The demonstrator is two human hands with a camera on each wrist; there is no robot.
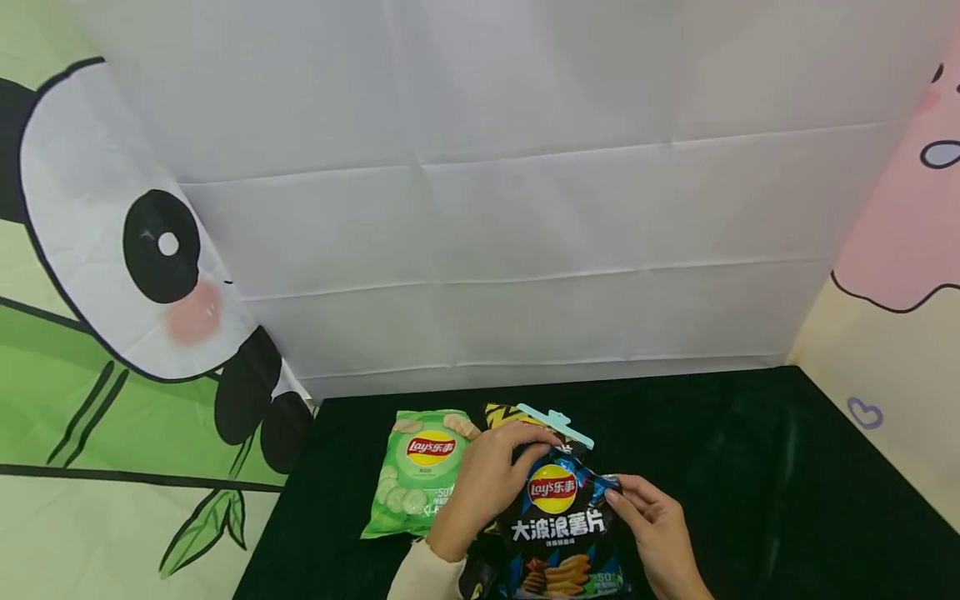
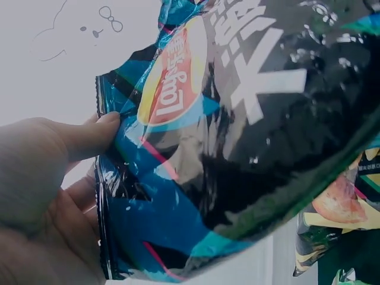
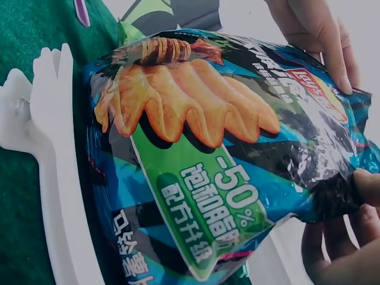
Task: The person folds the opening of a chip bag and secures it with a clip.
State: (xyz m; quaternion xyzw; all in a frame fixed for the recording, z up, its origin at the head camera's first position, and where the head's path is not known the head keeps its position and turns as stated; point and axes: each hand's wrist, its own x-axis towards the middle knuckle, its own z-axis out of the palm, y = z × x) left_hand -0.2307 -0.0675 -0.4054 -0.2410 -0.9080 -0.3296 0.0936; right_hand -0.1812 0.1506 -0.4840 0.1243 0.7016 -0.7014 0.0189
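Observation:
A black and blue bag of chips [image 1: 558, 529] stands up in front of me, its top edge between my two hands. My left hand [image 1: 491, 479] pinches that edge at the left; the left wrist view has its thumb [image 2: 98, 136] on the bag's front. The upper right corner is pinched by my right hand [image 1: 652, 529], with its thumb [image 3: 368, 184] on the front. Partly hidden behind, a yellow and black bag [image 1: 504, 414] carries a light blue sealing clip [image 1: 558, 423] along its top. Beside my left wrist is a green bag of chips [image 1: 412, 475].
Dark green cloth [image 1: 750, 483] covers the table. In the right wrist view, a white sealing clip [image 3: 59, 160] lies beside the black bag, and a small purple piece [image 3: 82, 12] farther back. A white sheet [image 1: 525, 208] hangs behind, with printed sheets at both sides.

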